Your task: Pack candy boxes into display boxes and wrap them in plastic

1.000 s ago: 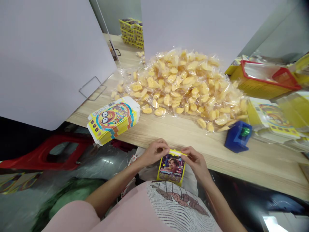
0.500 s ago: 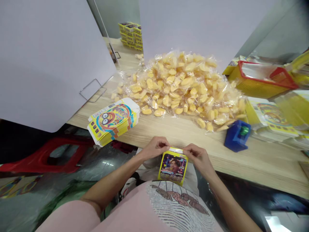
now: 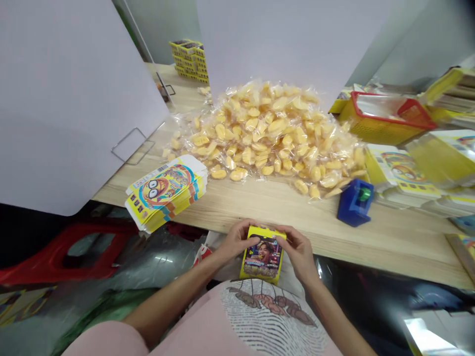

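Observation:
A yellow printed carton [image 3: 261, 259] with a dark picture panel stands in front of my body, below the table's front edge. My left hand [image 3: 239, 241] grips its upper left corner, thumb on the printed face and fingers behind. On the opposite corner my right hand [image 3: 297, 244] holds it the same way. The carton's top edge looks folded over. Left of my hands, a stack of flat cartons [image 3: 166, 190] lies on the table. Beyond them spreads a heap of clear-wrapped yellow pieces [image 3: 267, 133]. A blue tape dispenser [image 3: 354, 202] sits right of my hands.
At the right are a yellow basket with a red rim [image 3: 389, 123] and more carton stacks [image 3: 403, 173]. Filled yellow boxes [image 3: 189, 59] are piled at the back left. A white panel [image 3: 74, 99] with a wire stand borders the left. A red stool [image 3: 67, 252] stands below.
The white strip at the carton's top no longer shows; a yellow edge is there instead. My thumbs have moved onto the printed face. The view has shifted slightly to the right.

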`<move>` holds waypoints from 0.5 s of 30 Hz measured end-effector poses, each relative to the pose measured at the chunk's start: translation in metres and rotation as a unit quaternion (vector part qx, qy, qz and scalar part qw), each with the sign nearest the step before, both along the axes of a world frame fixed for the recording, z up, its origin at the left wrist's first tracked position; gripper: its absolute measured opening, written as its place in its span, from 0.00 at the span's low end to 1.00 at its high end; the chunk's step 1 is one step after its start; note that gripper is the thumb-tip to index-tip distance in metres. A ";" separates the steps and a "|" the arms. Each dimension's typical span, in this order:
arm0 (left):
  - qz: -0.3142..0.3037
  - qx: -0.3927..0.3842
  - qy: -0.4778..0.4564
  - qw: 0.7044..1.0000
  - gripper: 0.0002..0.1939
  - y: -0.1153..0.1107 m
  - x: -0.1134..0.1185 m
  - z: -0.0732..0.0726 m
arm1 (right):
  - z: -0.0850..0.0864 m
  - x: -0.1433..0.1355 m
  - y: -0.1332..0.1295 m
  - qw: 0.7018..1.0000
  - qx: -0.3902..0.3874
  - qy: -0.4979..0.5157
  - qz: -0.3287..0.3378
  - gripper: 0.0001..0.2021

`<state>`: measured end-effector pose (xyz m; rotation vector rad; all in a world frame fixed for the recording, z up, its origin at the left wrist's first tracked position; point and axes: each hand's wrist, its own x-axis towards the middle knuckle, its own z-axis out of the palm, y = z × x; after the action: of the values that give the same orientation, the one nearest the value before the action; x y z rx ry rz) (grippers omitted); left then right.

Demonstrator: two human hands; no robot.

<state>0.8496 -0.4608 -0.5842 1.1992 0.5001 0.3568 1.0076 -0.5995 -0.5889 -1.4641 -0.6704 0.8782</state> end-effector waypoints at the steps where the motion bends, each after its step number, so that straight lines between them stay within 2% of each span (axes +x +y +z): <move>1: -0.009 -0.029 0.005 1.000 0.20 -0.003 0.002 -0.001 | -0.002 -0.001 0.000 1.000 0.004 0.006 -0.005 0.08; 3: -0.020 -0.028 0.015 0.999 0.20 -0.006 0.006 0.000 | -0.002 -0.002 -0.003 1.000 0.026 -0.006 -0.016 0.06; 6: -0.021 0.044 0.032 0.998 0.16 -0.007 0.015 0.003 | 0.001 -0.003 -0.010 0.996 0.056 -0.063 -0.033 0.04; 8: -0.022 0.100 0.055 0.993 0.14 -0.006 0.021 0.001 | 0.003 0.004 -0.016 0.989 0.052 -0.133 -0.031 0.08; 10: -0.026 0.153 0.075 0.985 0.13 -0.003 0.026 -0.005 | 0.006 0.023 -0.023 0.973 0.032 -0.217 -0.067 0.13; 12: -0.032 0.195 0.075 0.977 0.13 0.000 0.030 -0.013 | 0.010 0.056 -0.033 0.942 0.010 -0.280 -0.183 0.13; 15: -0.041 0.221 0.057 0.973 0.12 0.003 0.031 -0.019 | 0.015 0.120 -0.050 0.871 -0.035 -0.281 -0.402 0.12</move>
<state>0.8801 -0.4580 -0.6031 1.6746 0.4809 0.3396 1.1274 -0.6491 -0.5736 -1.8627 -0.3628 -0.1896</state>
